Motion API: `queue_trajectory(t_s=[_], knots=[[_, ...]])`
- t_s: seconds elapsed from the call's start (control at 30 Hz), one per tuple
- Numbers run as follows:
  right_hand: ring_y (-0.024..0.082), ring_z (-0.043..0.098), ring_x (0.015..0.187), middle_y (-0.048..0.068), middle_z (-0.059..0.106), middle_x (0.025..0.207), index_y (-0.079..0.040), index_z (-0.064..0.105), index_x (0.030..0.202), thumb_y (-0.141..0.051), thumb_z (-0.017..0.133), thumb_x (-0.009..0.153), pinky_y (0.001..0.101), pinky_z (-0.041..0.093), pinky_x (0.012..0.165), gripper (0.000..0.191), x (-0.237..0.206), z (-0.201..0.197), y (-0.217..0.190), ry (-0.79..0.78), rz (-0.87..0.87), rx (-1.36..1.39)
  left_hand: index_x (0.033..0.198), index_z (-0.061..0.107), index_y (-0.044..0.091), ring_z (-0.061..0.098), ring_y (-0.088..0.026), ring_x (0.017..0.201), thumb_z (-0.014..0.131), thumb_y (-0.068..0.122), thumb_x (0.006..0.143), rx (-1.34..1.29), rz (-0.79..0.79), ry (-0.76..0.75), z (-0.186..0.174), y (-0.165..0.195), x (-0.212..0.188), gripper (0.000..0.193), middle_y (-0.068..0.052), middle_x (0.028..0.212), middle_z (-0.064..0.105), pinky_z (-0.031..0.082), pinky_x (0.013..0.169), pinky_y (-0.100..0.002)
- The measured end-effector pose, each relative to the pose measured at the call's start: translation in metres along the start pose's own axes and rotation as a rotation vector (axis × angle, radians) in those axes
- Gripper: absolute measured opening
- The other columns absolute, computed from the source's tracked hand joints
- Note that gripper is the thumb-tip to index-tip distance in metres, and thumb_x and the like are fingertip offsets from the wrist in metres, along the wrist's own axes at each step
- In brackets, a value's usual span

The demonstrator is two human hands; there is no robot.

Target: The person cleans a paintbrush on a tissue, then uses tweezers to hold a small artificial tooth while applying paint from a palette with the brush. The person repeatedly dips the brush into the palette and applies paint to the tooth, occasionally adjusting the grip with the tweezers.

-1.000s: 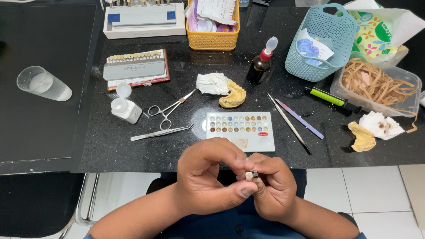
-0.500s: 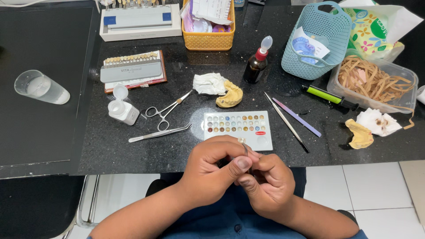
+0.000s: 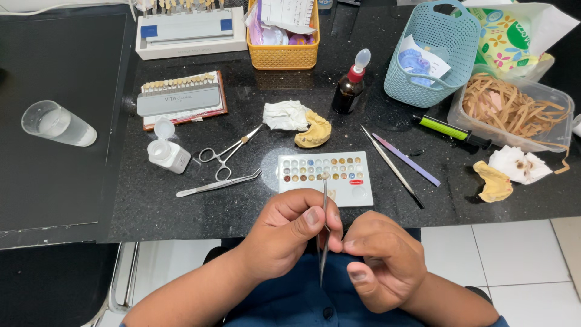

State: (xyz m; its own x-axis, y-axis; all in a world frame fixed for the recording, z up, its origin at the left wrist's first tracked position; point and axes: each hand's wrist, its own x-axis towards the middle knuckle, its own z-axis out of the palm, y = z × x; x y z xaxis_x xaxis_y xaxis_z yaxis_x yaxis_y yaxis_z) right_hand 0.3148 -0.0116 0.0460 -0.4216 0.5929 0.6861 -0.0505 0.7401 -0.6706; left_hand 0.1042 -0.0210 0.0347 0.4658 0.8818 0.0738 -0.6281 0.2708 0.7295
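The left hand [image 3: 284, 233] had its grip closed on a thin metal tool [image 3: 324, 230], the tip at the palette [image 3: 325, 178] on the surface [image 3: 181, 212]. The right hand [image 3: 381, 257] was curled beside it; whether it pinched something, I could not tell. The step seemed to be taking colour, which calls for a steady tip.

A black speckled tabletop [image 3: 181, 212] is carrying a white palette [image 3: 325, 171] that is showing rows of small wells in browns, yellows, blues and greys. A thin silver instrument [image 3: 324, 230] is gleaming beside it, while a yellow basket [image 3: 283, 57], a pale blue basket [image 3: 423, 85] and a dark brown bottle [image 3: 349, 92] with a red collar are standing further back. A green and black pen [image 3: 451, 130], a purple stick [image 3: 407, 160], tan rubber bands [image 3: 508, 109] and a flower-patterned bag [image 3: 505, 42] in green, yellow and pink are lying to the right.
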Motion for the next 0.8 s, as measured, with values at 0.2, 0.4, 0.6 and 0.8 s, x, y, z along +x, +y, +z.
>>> queue_trajectory(t_s=[0.2, 0.4, 0.6, 0.8], knots=[[0.017, 0.065, 0.076, 0.011, 0.067, 0.09, 0.0, 0.062, 0.103, -0.016, 0.064, 0.1, 0.0295, 0.054, 0.07, 0.016, 0.005, -0.006, 0.004, 0.074, 0.037, -0.03, 0.11, 0.064, 0.003, 0.065, -0.013, 0.092, 0.058, 0.032, 0.11, -0.038, -0.029, -0.028, 0.0, -0.001, 0.006, 0.03, -0.005, 0.1, 0.065, 0.051, 0.086, -0.028], [0.017, 0.066, 0.076, 0.011, 0.069, 0.091, 0.0, 0.066, 0.099, -0.012, 0.065, 0.098, 0.0267, 0.052, 0.067, 0.012, 0.032, -0.036, -0.002, 0.074, 0.109, -0.045, 0.111, 0.062, 0.006, 0.065, -0.013, 0.082, 0.053, 0.032, 0.107, 0.159, -0.101, -0.036, -0.008, 0.026, 0.027, 0.028, -0.004, 0.094, 0.065, 0.054, 0.075, -0.029], [0.017, 0.069, 0.083, 0.009, 0.07, 0.093, -0.002, 0.066, 0.099, -0.011, 0.067, 0.093, 0.0285, 0.054, 0.077, 0.011, 0.086, -0.069, -0.012, -0.045, 0.073, -0.216, 0.119, 0.066, 0.002, 0.054, -0.008, 0.078, 0.052, 0.029, 0.111, 0.72, 0.22, 0.029, -0.015, 0.05, 0.06, 0.032, -0.003, 0.092, 0.062, 0.047, 0.071, -0.024], [0.01, 0.067, 0.072, 0.006, 0.072, 0.086, -0.001, 0.068, 0.106, -0.014, 0.075, 0.088, 0.0249, 0.055, 0.064, 0.023, 0.134, -0.055, 0.018, -0.156, 0.425, -0.203, 0.125, 0.068, 0.0, 0.054, -0.007, 0.077, 0.046, 0.025, 0.11, 0.715, 0.313, 0.068, -0.031, 0.062, 0.063, 0.037, -0.005, 0.098, 0.059, 0.047, 0.07, -0.023]])
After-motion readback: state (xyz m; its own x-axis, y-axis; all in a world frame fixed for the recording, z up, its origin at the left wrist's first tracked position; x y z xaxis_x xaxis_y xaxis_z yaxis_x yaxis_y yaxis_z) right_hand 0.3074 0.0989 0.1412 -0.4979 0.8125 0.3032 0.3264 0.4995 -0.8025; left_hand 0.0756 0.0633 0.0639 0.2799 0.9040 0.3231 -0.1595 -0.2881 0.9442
